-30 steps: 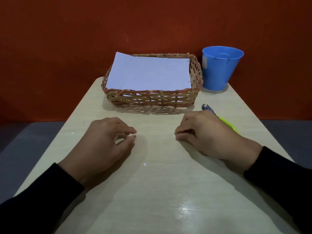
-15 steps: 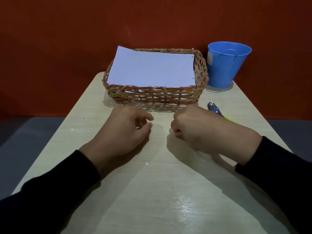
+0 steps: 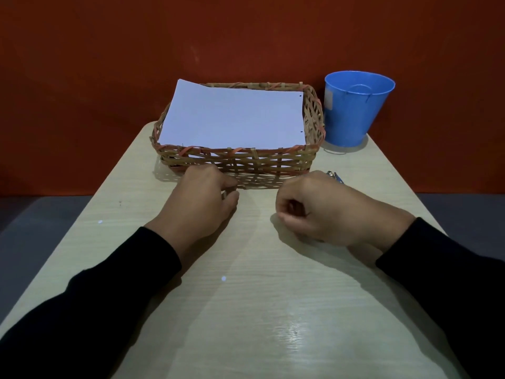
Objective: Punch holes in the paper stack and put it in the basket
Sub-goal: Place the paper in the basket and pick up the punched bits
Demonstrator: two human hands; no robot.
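The white paper stack (image 3: 232, 120) lies in the woven basket (image 3: 235, 162) at the far middle of the table, with two punched holes along its right edge. Its far left corner sticks up over the basket's rim. My left hand (image 3: 203, 202) rests on the table just in front of the basket, fingers loosely curled, holding nothing. My right hand (image 3: 319, 209) rests beside it as a closed fist, also holding nothing. Only the metal tip of the hole punch (image 3: 334, 177) shows behind my right hand.
A blue bucket (image 3: 355, 108) stands to the right of the basket at the table's far edge. A few tiny white paper dots (image 3: 223, 278) lie on the pale wooden table (image 3: 259, 310). A red wall rises behind.
Both hands have slid forward toward the basket and closer together. The right hand now hides the punch's green handle, and the view has tilted slightly.
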